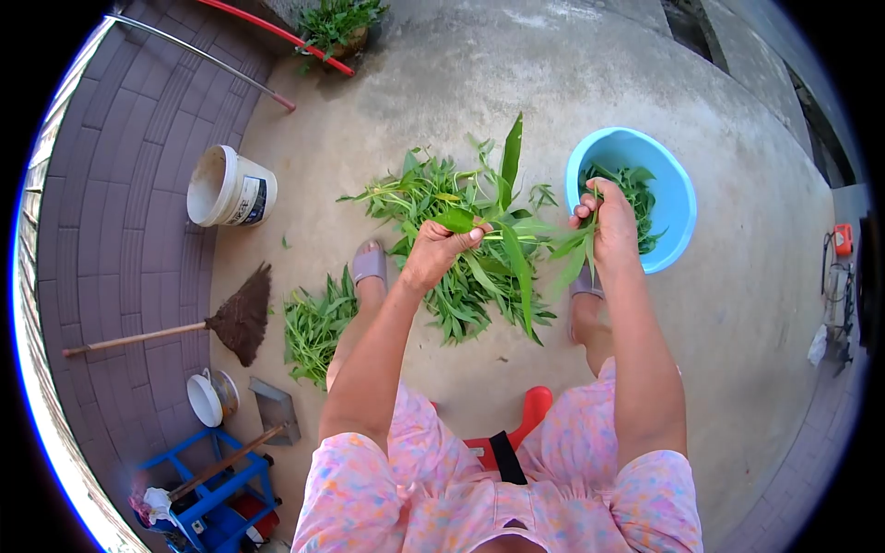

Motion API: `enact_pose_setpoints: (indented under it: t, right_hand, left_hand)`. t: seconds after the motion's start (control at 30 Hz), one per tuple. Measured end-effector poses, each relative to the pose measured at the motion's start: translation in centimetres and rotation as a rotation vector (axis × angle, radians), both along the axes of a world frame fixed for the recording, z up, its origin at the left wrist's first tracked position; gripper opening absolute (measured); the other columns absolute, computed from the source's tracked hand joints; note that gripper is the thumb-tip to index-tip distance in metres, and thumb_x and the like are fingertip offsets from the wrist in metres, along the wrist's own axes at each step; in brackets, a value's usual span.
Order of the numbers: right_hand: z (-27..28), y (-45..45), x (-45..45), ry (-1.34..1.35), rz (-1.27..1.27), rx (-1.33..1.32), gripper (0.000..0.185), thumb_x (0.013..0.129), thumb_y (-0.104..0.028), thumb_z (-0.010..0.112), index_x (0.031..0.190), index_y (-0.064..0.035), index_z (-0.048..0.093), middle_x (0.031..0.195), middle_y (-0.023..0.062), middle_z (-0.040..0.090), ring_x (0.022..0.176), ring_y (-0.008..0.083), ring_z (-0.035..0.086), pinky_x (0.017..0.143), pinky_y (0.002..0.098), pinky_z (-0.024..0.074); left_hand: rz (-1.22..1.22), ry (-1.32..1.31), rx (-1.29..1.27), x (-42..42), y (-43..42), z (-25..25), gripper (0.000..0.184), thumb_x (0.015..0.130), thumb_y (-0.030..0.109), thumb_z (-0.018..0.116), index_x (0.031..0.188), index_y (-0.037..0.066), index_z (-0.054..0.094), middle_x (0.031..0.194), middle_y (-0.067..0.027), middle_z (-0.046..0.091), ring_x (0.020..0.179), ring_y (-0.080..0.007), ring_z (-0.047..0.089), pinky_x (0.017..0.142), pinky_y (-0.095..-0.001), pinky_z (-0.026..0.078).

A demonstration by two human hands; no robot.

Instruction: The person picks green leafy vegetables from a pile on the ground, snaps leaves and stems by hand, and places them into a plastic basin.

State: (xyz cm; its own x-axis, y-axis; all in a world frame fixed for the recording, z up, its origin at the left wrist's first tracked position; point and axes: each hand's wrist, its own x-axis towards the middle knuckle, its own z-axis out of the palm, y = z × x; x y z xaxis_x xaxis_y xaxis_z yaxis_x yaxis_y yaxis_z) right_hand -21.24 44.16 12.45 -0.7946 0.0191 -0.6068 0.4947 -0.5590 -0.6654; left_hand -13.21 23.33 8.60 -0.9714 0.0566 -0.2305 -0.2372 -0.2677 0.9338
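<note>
My left hand pinches a long-leaved stem of leafy greens, which look like water spinach; one leaf points away from me and another hangs down. Held in my closed right hand is a bunch of the same greens, its leaves trailing to the left. Beneath my left hand, a loose heap of greens spreads over the concrete floor between my feet. Just beyond my right hand stands a light blue basin with picked greens inside. The right hand overlaps its near left rim in view.
A smaller pile of greens lies by my left foot. Along the tiled wall at left are a white bucket, a broom, a small white pail, a dustpan and a blue frame. A potted plant stands far back.
</note>
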Motion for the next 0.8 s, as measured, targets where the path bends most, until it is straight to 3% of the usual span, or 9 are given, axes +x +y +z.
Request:
enact_pose_setpoints:
  t: [0.17, 0.33, 0.37, 0.7, 0.8]
  right_hand:
    - [0.1, 0.2, -0.4, -0.057, 0.092, 0.024, 0.01, 0.072, -0.014, 0.053, 0.069, -0.01, 0.044, 0.052, -0.0048, 0.034, 0.04, 0.0047, 0.028, 0.036, 0.0206, 0.0231]
    - [-0.3, -0.9, 0.4, -0.049, 0.304, -0.03, 0.015, 0.068, -0.008, 0.058, 0.063, -0.011, 0.043, 0.05, -0.0061, 0.034, 0.038, 0.0037, 0.027, 0.035, 0.0195, 0.0201]
    - [-0.2, -1.0, 0.5, -0.037, 0.338, -0.002, 0.015, 0.068, -0.008, 0.058, 0.064, -0.0108, 0.044, 0.05, -0.0059, 0.035, 0.038, 0.0036, 0.027, 0.035, 0.0195, 0.0201]
    - [0.1, -1.2, 0.8, 0.004, 0.386, 0.039, 0.008, 0.07, -0.009, 0.056, 0.067, -0.0079, 0.048, 0.05, -0.0057, 0.036, 0.037, 0.0022, 0.027, 0.034, 0.0179, 0.0202]
    - [0.3, -1.1, 0.8, 0.025, 0.399, 0.022, 0.008, 0.071, -0.009, 0.056, 0.066, -0.0074, 0.049, 0.049, -0.0059, 0.036, 0.037, 0.002, 0.026, 0.034, 0.0177, 0.0196]
  left_hand:
    - [-0.109, -0.081, -0.048, -0.1, -0.5, 0.6, 0.019, 0.074, 0.015, 0.062, 0.088, 0.002, 0.06, 0.083, -0.0012, 0.058, 0.072, -0.0097, 0.049, 0.065, -0.0223, 0.04]
    - [-0.221, 0.008, 0.207, 0.0, -0.3, -1.2, 0.011, 0.074, 0.013, 0.061, 0.081, 0.004, 0.06, 0.079, -0.0026, 0.056, 0.066, -0.0091, 0.045, 0.061, -0.0222, 0.037]
    - [-0.237, -0.084, 0.26, 0.1, -0.5, -1.4, 0.023, 0.065, 0.023, 0.07, 0.078, 0.006, 0.061, 0.078, -0.002, 0.054, 0.073, -0.0113, 0.047, 0.063, -0.0237, 0.037]
    - [-0.309, -0.034, -0.062, -0.1, 0.0, 0.3, 0.028, 0.067, 0.026, 0.069, 0.081, 0.002, 0.063, 0.077, -0.0053, 0.059, 0.073, -0.0117, 0.051, 0.068, -0.0232, 0.039]
    - [-0.296, -0.026, -0.013, 0.0, 0.3, -0.1, 0.03, 0.066, 0.027, 0.069, 0.081, 0.001, 0.063, 0.075, -0.0032, 0.057, 0.072, -0.0113, 0.05, 0.066, -0.0236, 0.039]
